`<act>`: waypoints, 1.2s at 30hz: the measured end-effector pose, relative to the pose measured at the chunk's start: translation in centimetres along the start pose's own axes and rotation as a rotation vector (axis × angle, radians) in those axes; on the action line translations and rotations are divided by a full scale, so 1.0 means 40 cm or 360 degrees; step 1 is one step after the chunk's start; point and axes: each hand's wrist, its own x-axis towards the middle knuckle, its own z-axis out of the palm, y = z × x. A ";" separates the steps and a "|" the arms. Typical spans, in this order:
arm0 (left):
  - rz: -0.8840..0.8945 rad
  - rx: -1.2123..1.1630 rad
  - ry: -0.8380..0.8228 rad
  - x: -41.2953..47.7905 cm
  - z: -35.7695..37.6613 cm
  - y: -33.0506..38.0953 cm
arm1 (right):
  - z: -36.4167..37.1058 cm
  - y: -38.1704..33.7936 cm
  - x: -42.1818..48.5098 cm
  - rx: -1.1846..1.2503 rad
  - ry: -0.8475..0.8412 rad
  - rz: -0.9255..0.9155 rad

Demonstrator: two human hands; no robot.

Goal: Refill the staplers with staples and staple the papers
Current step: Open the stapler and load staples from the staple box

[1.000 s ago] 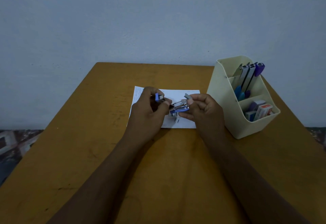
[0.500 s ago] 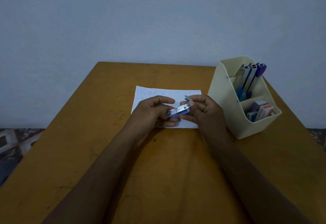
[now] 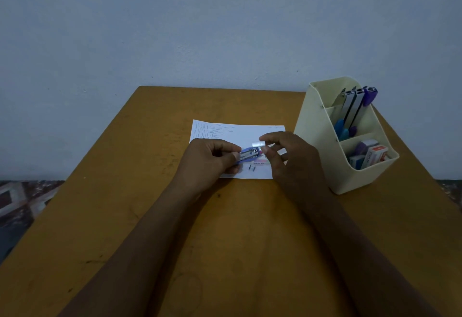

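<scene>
A small blue stapler with a shiny metal top lies low over the white paper at the table's middle. My left hand grips its rear end between thumb and fingers. My right hand hovers just right of the stapler's nose and pinches a short silvery strip of staples between thumb and forefinger. A small staple box and a loose bit of staples lie on the paper beneath the hands. The paper's near edge is partly hidden by both hands.
A cream desk organiser stands at the right of the brown table. Its back slots hold several more staplers, its front slot staple boxes. A pale wall rises right behind the table.
The stapler was open a second ago and now looks closed, lower over the paper. My right hand has drawn away from its nose, lifting the staple strip up and to the right.
</scene>
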 end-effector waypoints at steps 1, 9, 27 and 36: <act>0.0006 0.0033 0.0006 0.000 0.000 -0.001 | 0.002 0.004 0.001 -0.0059 -0.0031 -0.0067; -0.0030 0.0099 -0.0020 0.000 -0.002 0.003 | 0.014 0.013 0.003 -0.0289 -0.0206 -0.0244; -0.0182 -0.0046 -0.0096 0.001 -0.009 0.011 | 0.021 0.021 0.003 -0.0072 -0.0313 -0.0094; -0.0203 -0.0199 -0.0186 -0.002 -0.022 0.022 | 0.012 0.024 0.003 -0.0011 -0.0247 -0.0118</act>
